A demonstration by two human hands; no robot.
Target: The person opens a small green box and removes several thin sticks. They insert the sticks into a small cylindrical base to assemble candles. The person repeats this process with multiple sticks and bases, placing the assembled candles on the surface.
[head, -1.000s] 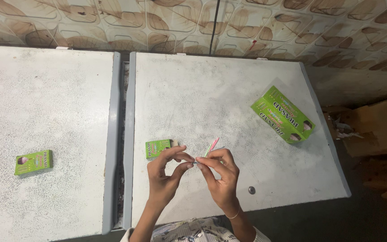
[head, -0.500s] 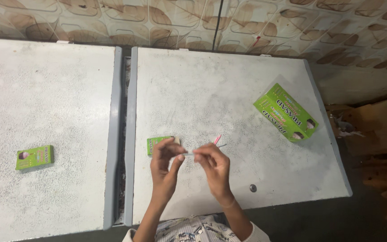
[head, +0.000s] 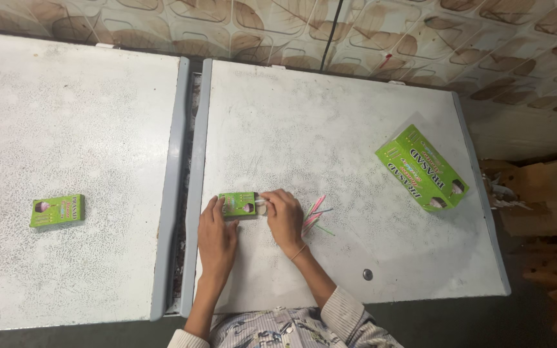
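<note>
Small box: a small green carton (head: 238, 203) lies flat on the right-hand grey table (head: 356, 129), near its front left part, between the two hands.
Left hand: the left hand (head: 216, 235) rests beside the carton's left end, fingertips pressed on it — seemingly to keep it from sliding.
Right hand: the right hand (head: 285, 218) meets the carton's open right end, fingers pinched there on something pale; what it is I cannot tell.
Sticks: a few thin pink and green sticks (head: 315, 216) lie loose just right of that hand, within easy reach.
Large box: a bigger green carton (head: 421, 169) sits well apart, toward the right edge.
Other table: another small green box (head: 57, 210) lies alone on the left table (head: 66, 129).
</note>
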